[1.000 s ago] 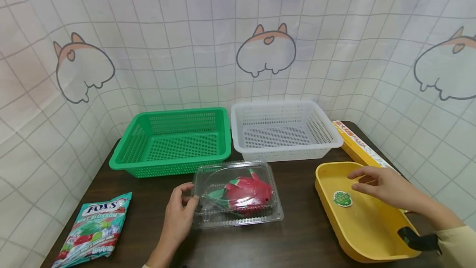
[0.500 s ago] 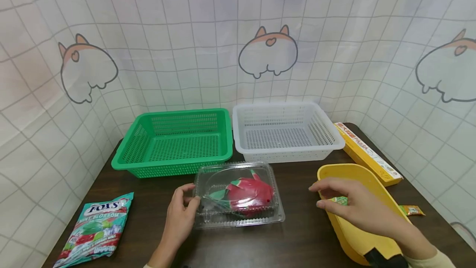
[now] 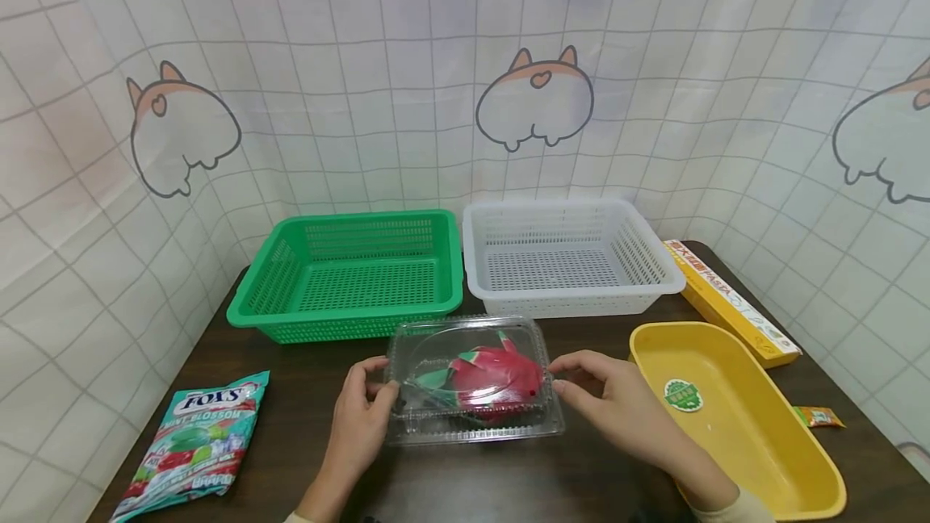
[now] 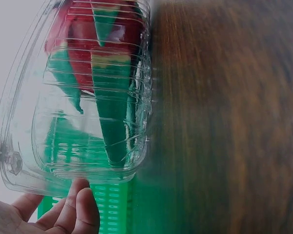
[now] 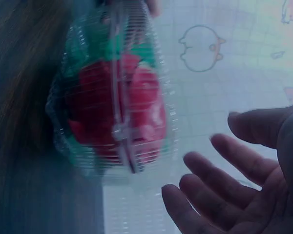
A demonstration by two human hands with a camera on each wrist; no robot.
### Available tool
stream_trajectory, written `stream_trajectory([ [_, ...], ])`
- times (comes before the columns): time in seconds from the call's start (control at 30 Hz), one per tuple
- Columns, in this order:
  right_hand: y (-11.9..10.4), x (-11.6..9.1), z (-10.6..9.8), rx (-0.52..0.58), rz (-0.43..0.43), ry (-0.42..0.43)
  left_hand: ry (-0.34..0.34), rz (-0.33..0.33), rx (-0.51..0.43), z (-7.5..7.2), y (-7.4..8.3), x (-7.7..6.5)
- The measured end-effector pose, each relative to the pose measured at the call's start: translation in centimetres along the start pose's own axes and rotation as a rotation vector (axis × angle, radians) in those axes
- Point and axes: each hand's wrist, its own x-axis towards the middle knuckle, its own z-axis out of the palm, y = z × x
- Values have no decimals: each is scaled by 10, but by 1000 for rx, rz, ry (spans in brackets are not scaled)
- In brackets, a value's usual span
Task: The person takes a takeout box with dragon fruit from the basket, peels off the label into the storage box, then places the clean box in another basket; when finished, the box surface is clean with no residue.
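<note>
Three cartoon animal rumps (image 3: 534,107) show on the pale, grid-lined cloth (image 3: 349,144) that walls in the workspace, bending along the left, the back and the right. Under it stands a dark brown, wood-grained table (image 3: 298,414). At its left lies a teal Fox's bag (image 3: 192,442), set at a slant. Behind, against the back cloth, a green basket (image 3: 349,325) stands beside a white basket (image 3: 574,305), both with pierced walls. Just right of the white one, a yellow pasta box (image 3: 730,297) lies slantwise along the table's edge. In front of the box is a yellow tray (image 3: 741,434), a round green sticker (image 3: 683,395) on its floor; a small orange packet (image 3: 819,416) lies just past its right wall.

In the middle, the left hand (image 3: 361,418) curves its thumb and fingers round the left end of a clear plastic container (image 3: 475,437), gripping it there. The container sits on the table in front of the baskets, lid down over a red dragon fruit (image 3: 497,378) whose green tips point toward that hand. At the opposite end, the right hand (image 3: 617,406) has thumb and fingers spread, the tips close to the rim; whether any touches cannot be told.
</note>
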Motion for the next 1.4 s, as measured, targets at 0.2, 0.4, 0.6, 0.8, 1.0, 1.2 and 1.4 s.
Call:
stream_trajectory([
  [0.2,14,8,8,-28,56,53,-3,1,-5,1,-1,0],
  [0.4,18,17,11,-41,95,46,8,2,5,0,-1,0],
  [0.6,16,21,15,-14,119,45,1,-4,-7,0,-2,0],
  [0.8,11,23,21,14,210,12,-8,-7,-10,0,-3,1],
  [1.0,9,23,31,38,272,-44,-93,-50,-10,0,-3,0],
  [1.2,9,21,35,34,304,-54,-114,-67,1,1,-4,1],
  [1.4,13,18,37,104,366,-86,-95,-66,1,0,-5,1],
])
